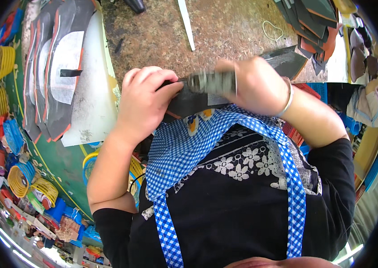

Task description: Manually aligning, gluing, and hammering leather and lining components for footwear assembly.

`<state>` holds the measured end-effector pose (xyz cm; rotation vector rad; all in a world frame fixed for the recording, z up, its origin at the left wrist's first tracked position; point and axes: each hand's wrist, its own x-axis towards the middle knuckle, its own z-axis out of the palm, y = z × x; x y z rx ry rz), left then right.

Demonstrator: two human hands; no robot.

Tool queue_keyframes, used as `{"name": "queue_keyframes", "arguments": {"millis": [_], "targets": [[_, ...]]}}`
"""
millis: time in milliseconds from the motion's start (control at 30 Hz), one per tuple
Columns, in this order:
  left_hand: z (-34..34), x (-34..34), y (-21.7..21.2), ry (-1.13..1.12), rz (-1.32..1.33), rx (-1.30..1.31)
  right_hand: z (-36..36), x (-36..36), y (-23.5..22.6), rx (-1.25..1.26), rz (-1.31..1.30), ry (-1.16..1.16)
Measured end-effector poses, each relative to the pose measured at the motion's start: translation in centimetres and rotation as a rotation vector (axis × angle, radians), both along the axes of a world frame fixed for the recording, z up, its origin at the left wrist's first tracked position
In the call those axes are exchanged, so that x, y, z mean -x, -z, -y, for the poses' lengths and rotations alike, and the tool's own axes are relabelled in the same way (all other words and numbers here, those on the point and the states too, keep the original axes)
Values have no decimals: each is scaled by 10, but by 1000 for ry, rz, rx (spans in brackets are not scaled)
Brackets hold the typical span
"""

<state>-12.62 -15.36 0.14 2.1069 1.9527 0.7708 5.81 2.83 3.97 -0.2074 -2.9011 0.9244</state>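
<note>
At the table's near edge, my left hand (146, 96) pinches the edge of a dark leather piece (189, 103) between thumb and fingers. Just right of it, my right hand (258, 85) is closed in a fist on a hammer, whose thick metal head (211, 83) is smeared by motion. The hammer head hangs over the leather piece, close to my left fingertips; whether they touch I cannot tell. My right fingers hide the handle. Beyond my right wrist lies another dark leather piece (287, 62).
Stacked dark panels with orange edges (66, 67) lie at left beside a white board (93, 102). More cut pieces (309, 22) pile up at the far right. A white strip (186, 24) and a pale loop (272, 31) lie on the speckled tabletop (149, 44). Baskets (19, 178) stand at lower left.
</note>
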Motion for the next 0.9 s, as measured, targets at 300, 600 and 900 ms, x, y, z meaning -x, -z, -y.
{"name": "queue_keyframes", "arguments": {"millis": [300,600,900], "targets": [[4,-5,2,-318,134,-10,4,14,0,25,21,-5],[10,-12,8,-318,150,56,7,19,-4,0,89,-73],[16,-35,2,-274,-264,-58,11,25,4,-78,-74,4]]}}
